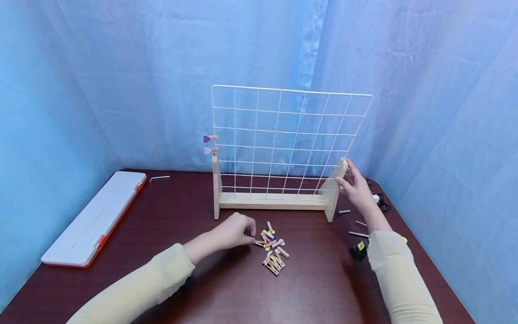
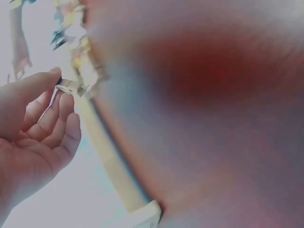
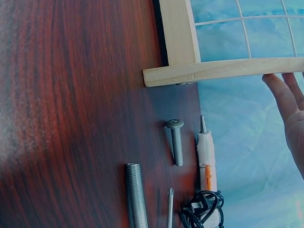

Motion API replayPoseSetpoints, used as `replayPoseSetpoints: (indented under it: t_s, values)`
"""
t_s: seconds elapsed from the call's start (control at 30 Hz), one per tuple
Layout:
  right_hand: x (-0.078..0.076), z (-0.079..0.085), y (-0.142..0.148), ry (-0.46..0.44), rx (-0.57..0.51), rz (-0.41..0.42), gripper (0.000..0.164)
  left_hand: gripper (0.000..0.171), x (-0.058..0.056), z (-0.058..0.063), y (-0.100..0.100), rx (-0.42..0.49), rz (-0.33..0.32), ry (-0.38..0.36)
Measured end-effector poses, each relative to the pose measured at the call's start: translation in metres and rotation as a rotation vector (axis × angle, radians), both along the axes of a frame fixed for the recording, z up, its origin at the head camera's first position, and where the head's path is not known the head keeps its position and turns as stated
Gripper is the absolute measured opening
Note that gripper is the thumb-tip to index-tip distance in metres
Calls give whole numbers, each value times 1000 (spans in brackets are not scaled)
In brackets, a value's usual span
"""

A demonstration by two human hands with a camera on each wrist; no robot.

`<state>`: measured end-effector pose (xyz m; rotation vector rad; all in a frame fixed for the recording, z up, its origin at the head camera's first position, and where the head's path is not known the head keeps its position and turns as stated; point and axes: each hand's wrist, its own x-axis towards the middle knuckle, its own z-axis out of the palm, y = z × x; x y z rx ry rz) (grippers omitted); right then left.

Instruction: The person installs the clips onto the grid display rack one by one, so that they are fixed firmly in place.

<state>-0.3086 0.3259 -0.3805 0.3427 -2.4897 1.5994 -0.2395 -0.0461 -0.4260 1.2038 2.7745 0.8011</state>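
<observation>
A white wire grid [image 1: 283,130] stands upright in a wooden stand [image 1: 271,204]. My left hand [image 1: 234,231] is at the edge of a pile of small wooden clothespins [image 1: 275,258], some with heart decorations. In the left wrist view, its thumb and fingertips pinch one clothespin [image 2: 70,86]. My right hand [image 1: 356,188] grips the stand's right side post [image 1: 335,193]; the right wrist view shows fingertips [image 3: 271,80] against that post, the rest of the grip partly out of frame. Two heart clothespins, one purple [image 1: 207,139] and one white [image 1: 208,150], are clipped on the grid's left edge.
A white case with orange trim [image 1: 93,216] and a hex key [image 1: 159,177] lie at the left. Right of the stand lie a bolt [image 3: 175,142], a threaded rod [image 3: 136,194], a screwdriver shaft [image 3: 170,206] and a white glue gun-like tool [image 3: 206,152] with black cord.
</observation>
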Motion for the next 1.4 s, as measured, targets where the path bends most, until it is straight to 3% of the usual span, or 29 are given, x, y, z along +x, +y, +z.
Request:
replayPoseSetpoints:
  t_s: [0.13, 0.27, 0.37, 0.67, 0.77, 0.93, 1.13, 1.27, 1.4]
  values:
    - [-5, -4, 5, 5, -5, -4, 67, 8, -3, 23, -11, 85, 31, -53]
    - [-11, -11, 12, 5, 5, -16, 66, 5, -7, 47, -22, 153, 62, 0]
    - [-15, -15, 17, 15, 24, -18, 66, 3, -11, 65, -31, 222, 130, 60]
    - [-16, -17, 20, 21, 17, -18, 66, 16, -21, 123, -61, 561, 290, -41]
    - [-15, -15, 20, 15, 7, -17, 67, 19, -22, 139, -65, 688, 348, 2]
    - [-10, -11, 18, 9, 5, -7, 66, 19, -17, 164, -63, 892, 447, 155]
    - [-14, -13, 22, 26, 21, -9, 65, 21, -34, 168, -65, 1093, 536, 302]
    - [-14, -14, 21, 28, 7, -7, 66, 24, -49, 165, -68, 1142, 619, 304]
    - [-13, -14, 20, 29, 9, -16, 65, 25, -71, 156, -72, 1195, 685, 248]
